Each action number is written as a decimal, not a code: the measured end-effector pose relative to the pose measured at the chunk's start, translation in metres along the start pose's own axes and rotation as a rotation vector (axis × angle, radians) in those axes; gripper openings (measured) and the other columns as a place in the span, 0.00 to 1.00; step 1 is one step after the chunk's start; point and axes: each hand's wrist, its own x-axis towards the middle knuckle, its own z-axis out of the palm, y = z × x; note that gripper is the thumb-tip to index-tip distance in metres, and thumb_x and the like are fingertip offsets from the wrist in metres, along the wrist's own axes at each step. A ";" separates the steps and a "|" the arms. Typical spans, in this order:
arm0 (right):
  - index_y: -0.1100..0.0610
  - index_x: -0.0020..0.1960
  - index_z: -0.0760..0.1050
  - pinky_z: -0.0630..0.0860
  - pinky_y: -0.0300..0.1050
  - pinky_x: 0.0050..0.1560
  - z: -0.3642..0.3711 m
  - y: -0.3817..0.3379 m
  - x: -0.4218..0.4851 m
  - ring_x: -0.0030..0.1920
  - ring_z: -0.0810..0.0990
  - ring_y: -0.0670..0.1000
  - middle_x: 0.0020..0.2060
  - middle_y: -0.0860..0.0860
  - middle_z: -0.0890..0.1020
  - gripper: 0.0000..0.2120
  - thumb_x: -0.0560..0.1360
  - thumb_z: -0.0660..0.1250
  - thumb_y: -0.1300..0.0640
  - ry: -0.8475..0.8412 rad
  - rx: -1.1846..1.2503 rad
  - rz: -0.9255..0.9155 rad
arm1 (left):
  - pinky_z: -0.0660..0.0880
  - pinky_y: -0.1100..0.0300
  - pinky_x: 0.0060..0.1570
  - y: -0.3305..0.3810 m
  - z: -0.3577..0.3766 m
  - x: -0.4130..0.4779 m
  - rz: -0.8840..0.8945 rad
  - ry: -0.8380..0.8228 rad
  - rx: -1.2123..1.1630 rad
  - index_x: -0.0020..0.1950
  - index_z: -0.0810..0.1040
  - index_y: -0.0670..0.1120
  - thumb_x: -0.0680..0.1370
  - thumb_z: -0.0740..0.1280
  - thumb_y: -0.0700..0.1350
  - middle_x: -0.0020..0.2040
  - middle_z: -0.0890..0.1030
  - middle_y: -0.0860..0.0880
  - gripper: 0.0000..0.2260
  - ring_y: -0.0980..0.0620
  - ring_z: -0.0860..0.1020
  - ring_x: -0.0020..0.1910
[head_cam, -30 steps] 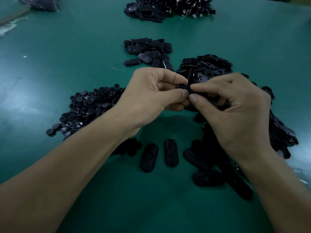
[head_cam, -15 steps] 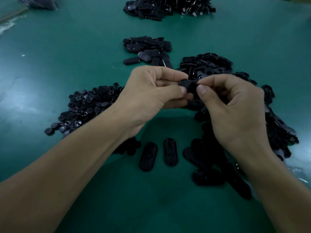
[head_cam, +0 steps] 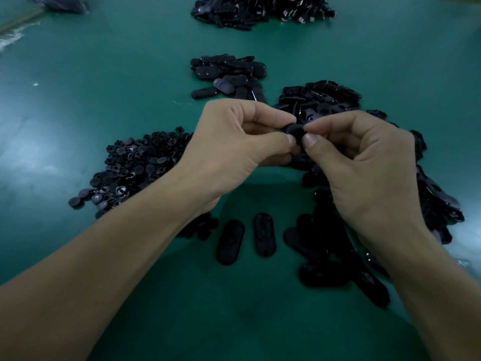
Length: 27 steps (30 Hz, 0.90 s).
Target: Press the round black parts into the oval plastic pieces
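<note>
Above the middle of the green table (head_cam: 104, 74), my left hand (head_cam: 234, 142) and my right hand (head_cam: 364, 162) meet fingertip to fingertip. Both pinch one black oval plastic piece (head_cam: 295, 130) between thumb and forefinger; most of it is hidden by the fingers. Whether a round part sits in it I cannot tell. A heap of round black parts (head_cam: 130, 165) lies left of my left wrist. A long heap of oval pieces (head_cam: 320, 100) runs behind and under my right hand.
Two single oval pieces (head_cam: 230, 241) (head_cam: 264, 234) lie side by side near the front, with more (head_cam: 322, 277) to their right. A small pile of oval pieces (head_cam: 229, 74) sits beyond my hands, a larger dark pile (head_cam: 260, 9) at the far edge.
Both hands have lifted slightly away from me with the piece. My right thumb and forefinger have drawn together onto the end of the piece.
</note>
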 end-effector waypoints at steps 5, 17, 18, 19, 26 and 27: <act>0.46 0.45 0.76 0.77 0.34 0.41 -0.002 0.001 0.003 0.40 0.83 0.43 0.38 0.45 0.85 0.11 0.75 0.73 0.61 -0.004 0.067 0.027 | 0.82 0.60 0.41 0.000 0.001 -0.001 0.010 -0.016 0.009 0.45 0.83 0.41 0.73 0.72 0.28 0.37 0.86 0.45 0.08 0.51 0.85 0.38; 0.45 0.36 0.69 0.83 0.58 0.44 -0.003 0.002 0.000 0.40 0.86 0.53 0.38 0.49 0.86 0.15 0.69 0.74 0.57 0.026 0.025 0.060 | 0.83 0.47 0.50 -0.002 -0.001 -0.001 0.151 -0.021 0.294 0.44 0.83 0.48 0.68 0.76 0.38 0.40 0.86 0.46 0.09 0.45 0.86 0.42; 0.45 0.35 0.69 0.83 0.58 0.44 -0.003 0.002 0.000 0.39 0.86 0.52 0.38 0.48 0.86 0.15 0.69 0.74 0.57 0.025 0.011 0.058 | 0.83 0.47 0.50 -0.003 -0.001 -0.001 0.159 -0.016 0.318 0.44 0.83 0.49 0.67 0.75 0.39 0.40 0.86 0.47 0.08 0.46 0.86 0.41; 0.45 0.35 0.69 0.83 0.57 0.43 -0.003 0.002 -0.001 0.39 0.86 0.50 0.37 0.48 0.86 0.16 0.69 0.75 0.57 0.026 -0.009 0.054 | 0.83 0.48 0.49 -0.004 -0.001 -0.001 0.170 -0.012 0.341 0.43 0.83 0.49 0.67 0.75 0.41 0.39 0.86 0.48 0.08 0.47 0.86 0.41; 0.45 0.36 0.69 0.80 0.53 0.35 0.002 -0.003 -0.006 0.36 0.83 0.51 0.36 0.47 0.83 0.17 0.74 0.74 0.60 0.023 -0.213 -0.081 | 0.79 0.62 0.38 -0.007 -0.002 -0.002 0.300 0.025 0.510 0.42 0.80 0.53 0.70 0.76 0.40 0.37 0.84 0.53 0.09 0.55 0.83 0.35; 0.45 0.37 0.69 0.80 0.53 0.35 0.002 -0.004 -0.007 0.36 0.83 0.52 0.36 0.47 0.83 0.16 0.75 0.73 0.60 0.013 -0.217 -0.093 | 0.78 0.64 0.36 -0.008 -0.003 -0.002 0.325 0.035 0.540 0.42 0.80 0.52 0.70 0.77 0.39 0.36 0.84 0.54 0.10 0.57 0.82 0.34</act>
